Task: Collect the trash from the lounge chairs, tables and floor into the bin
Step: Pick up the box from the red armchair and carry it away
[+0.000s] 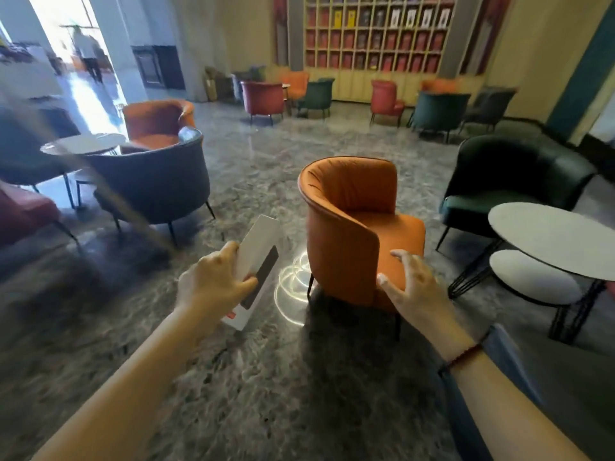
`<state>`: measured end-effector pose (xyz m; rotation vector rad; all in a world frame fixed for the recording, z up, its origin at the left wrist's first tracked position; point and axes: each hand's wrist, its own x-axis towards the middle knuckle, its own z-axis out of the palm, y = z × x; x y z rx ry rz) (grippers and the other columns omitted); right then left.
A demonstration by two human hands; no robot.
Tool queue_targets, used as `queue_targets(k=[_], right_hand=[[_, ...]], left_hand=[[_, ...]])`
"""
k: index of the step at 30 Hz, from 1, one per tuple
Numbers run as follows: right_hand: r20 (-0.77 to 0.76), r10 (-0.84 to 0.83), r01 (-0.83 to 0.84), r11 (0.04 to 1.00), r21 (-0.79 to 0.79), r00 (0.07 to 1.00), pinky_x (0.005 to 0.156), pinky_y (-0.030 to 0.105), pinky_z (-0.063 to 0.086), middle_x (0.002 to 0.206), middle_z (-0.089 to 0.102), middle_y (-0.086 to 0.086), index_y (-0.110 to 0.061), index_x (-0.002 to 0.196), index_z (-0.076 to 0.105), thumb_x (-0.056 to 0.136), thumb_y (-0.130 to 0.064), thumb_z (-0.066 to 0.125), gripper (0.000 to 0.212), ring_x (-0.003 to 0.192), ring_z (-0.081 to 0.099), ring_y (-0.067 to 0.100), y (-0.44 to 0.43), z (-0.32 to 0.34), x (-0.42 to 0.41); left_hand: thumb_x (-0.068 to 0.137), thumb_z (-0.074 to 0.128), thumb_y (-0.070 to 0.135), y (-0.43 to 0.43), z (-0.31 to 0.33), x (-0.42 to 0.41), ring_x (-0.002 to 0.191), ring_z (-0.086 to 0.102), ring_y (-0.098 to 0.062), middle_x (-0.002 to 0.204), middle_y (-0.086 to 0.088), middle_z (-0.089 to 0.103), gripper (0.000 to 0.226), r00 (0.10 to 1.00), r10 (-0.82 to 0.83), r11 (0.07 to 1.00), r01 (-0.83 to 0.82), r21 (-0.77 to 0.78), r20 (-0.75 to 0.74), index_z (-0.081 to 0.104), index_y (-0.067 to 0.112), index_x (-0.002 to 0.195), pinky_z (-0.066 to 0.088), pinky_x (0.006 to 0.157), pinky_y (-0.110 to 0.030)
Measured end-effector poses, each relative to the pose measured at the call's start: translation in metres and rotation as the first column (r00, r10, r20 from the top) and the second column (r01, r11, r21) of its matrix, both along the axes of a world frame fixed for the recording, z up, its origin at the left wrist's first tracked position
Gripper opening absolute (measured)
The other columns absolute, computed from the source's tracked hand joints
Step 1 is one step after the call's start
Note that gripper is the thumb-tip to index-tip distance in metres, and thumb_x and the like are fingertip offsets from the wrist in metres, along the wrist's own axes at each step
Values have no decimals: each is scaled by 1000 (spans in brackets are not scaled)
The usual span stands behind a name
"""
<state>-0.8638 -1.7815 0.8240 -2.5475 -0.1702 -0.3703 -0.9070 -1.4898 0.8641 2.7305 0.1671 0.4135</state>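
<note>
Left hand (213, 281): we grip the flat white cardboard box (258, 242) at mid-length.
Long axis: points away from us.
Right hand (416, 281): fingers spread, empty, nearer the orange lounge chair (352, 227).

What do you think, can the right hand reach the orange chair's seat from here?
Probably yes: the right hand is open and empty, close by the orange chair, with nothing between them. The left hand grips a white box.

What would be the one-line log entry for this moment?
left hand: holds white box | right hand: open, holds nothing | ahead: orange chair | bin: not in view
</note>
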Motion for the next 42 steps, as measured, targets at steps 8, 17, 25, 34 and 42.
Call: queue_targets(k=[8, 17, 25, 34, 42], right_hand=[[142, 235, -233, 972, -33, 961, 98, 42, 34, 130, 50, 8, -15, 129, 44, 86, -37, 55, 50, 121, 45, 26, 183, 33, 100], [158, 640, -646, 763, -15, 752, 79, 41, 49, 107, 64, 14, -7, 115, 58, 72, -39, 58, 53, 95, 62, 33, 484, 33, 235], [160, 895, -899, 431, -78, 416, 75, 43, 47, 112, 63, 6, -16, 116, 58, 74, -48, 55, 53, 99, 61, 31, 748, 40, 257], [187, 982, -993, 6, -116, -15, 95, 36, 34, 133, 48, 0, -20, 132, 42, 74, -59, 37, 71, 120, 45, 21, 994, 58, 165], [200, 920, -939, -314, -139, -337, 99, 38, 31, 136, 45, 1, -23, 135, 37, 87, -43, 53, 54, 123, 41, 22, 1160, 68, 68]], left_hand=[[76, 65, 49, 162, 20, 47, 85, 63, -21, 103, 2, 63, 48, 977, 188, 982, -187, -19, 103, 47, 22, 112, 49, 64, -29], [78, 60, 43, 403, 33, 56, 84, 62, -23, 99, 0, 64, 34, 732, 680, 732, -681, 17, 41, 45, 23, 101, 50, 63, -30], [81, 55, 49, 548, 38, 15, 96, 61, -20, 114, 1, 62, 44, 350, 937, 349, -936, 39, -1, 43, 24, 116, 43, 65, -27], [79, 56, 48, 685, 32, -52, 94, 60, -30, 107, -5, 65, 42, 13, 997, 9, -998, 58, 76, 43, 19, 106, 41, 63, -31], [80, 57, 45, 765, 28, -106, 90, 61, -31, 108, -6, 63, 35, -224, 974, -224, -975, -11, 35, 41, 19, 97, 46, 64, -34]])
